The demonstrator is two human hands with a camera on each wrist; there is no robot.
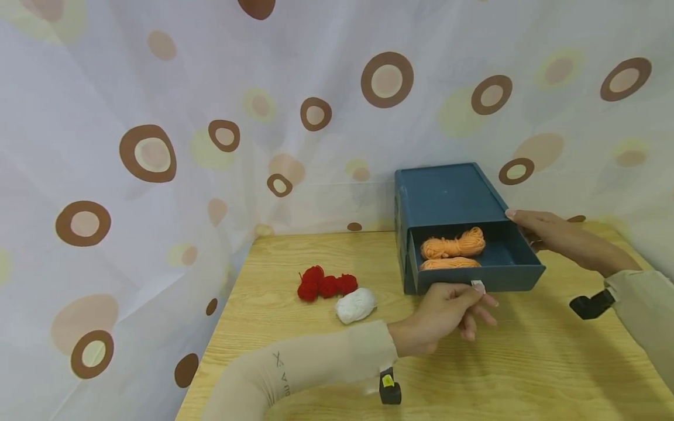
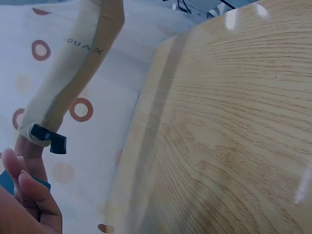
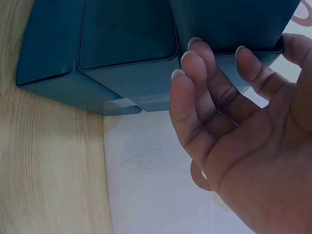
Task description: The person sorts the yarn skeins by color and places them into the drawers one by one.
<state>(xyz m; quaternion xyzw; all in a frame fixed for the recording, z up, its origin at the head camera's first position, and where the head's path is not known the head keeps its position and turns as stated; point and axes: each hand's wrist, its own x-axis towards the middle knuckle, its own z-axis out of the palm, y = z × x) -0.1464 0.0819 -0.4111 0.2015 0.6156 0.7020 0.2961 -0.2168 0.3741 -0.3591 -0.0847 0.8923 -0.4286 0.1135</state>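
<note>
L hand (image 1: pixel 447 310) pinches the drawer (image 1: pixel 476 263) front tab w/ curled fingers, R hand (image 1: pixel 542 231) flat, fingers straight, bracing blue box (image 1: pixel 447 193) so it won't slide.

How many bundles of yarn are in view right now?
4: two orange bundles inside the open drawer, one red bundle and one white bundle on the table. The drawer may hide more.

Bright, even, diffuse lighting. Soft short shadows under the blue box (image 1: pixel 463 234) onto the table (image 1: pixel 526 374). White glare streaks on tabletop in left wrist view. Mild wide-angle bending far from the box. Close right hand (image 3: pixel 243 136) slightly soft.
</note>
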